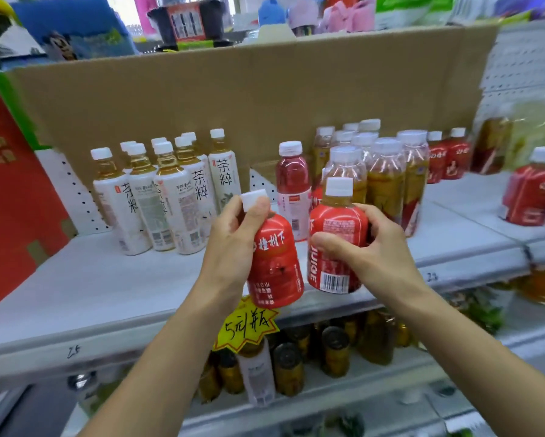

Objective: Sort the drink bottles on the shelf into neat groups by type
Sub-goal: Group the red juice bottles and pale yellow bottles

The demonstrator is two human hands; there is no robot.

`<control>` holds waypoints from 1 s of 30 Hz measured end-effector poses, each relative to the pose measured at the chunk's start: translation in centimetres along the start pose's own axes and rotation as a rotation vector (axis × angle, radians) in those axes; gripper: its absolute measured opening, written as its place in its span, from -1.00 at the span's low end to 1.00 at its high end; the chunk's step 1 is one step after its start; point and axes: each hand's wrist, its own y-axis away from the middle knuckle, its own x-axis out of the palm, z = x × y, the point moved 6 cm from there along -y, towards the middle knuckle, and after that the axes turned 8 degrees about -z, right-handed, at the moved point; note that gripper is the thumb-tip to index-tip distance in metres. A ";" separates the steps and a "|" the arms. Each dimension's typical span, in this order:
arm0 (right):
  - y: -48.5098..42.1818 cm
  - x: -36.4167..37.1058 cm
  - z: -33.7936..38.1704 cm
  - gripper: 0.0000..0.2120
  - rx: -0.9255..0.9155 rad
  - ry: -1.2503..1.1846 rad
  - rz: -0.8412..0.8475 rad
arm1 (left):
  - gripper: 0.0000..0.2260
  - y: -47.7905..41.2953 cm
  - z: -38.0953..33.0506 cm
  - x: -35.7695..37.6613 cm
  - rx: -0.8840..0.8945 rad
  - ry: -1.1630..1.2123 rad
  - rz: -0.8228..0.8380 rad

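Observation:
My left hand (233, 238) grips a red-labelled juice bottle (275, 266) by its neck and white cap, tilted, above the shelf's front edge. My right hand (356, 247) holds a second red juice bottle (337, 234) upright beside it. On the white shelf (113, 288) stands a group of white-labelled tea bottles (167, 197) at the left. A pink-red drink bottle (293, 184) stands alone in the middle. Several shrink-wrapped amber bottles (381, 175) stand behind my right hand. More red juice bottles (447, 156) stand at the back right and another (535, 190) at the far right.
A cardboard sheet (233, 96) backs the shelf. A red box (9, 197) stands at the left end. A yellow star price tag (249, 326) hangs on the shelf's front edge. The lower shelf holds cans and bottles (296, 361).

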 end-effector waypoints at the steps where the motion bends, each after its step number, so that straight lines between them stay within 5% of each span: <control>1: -0.1 -1.1 -0.1 -0.33 0.008 0.001 -0.006 | -0.71 0.2 0.0 1.0 -0.001 0.007 0.020; 15: -6.1 -23.8 -3.1 -0.46 0.019 0.074 -0.025 | -0.75 2.7 1.8 25.8 -0.065 0.088 0.229; 23: -11.9 -35.7 -4.6 -0.34 0.026 0.140 -0.024 | -0.83 -0.9 4.5 37.6 -0.091 0.029 0.136; 30: -20.3 -38.3 -3.0 -0.37 -0.042 0.084 -0.088 | -0.83 -8.0 6.5 42.7 -0.049 -0.114 0.041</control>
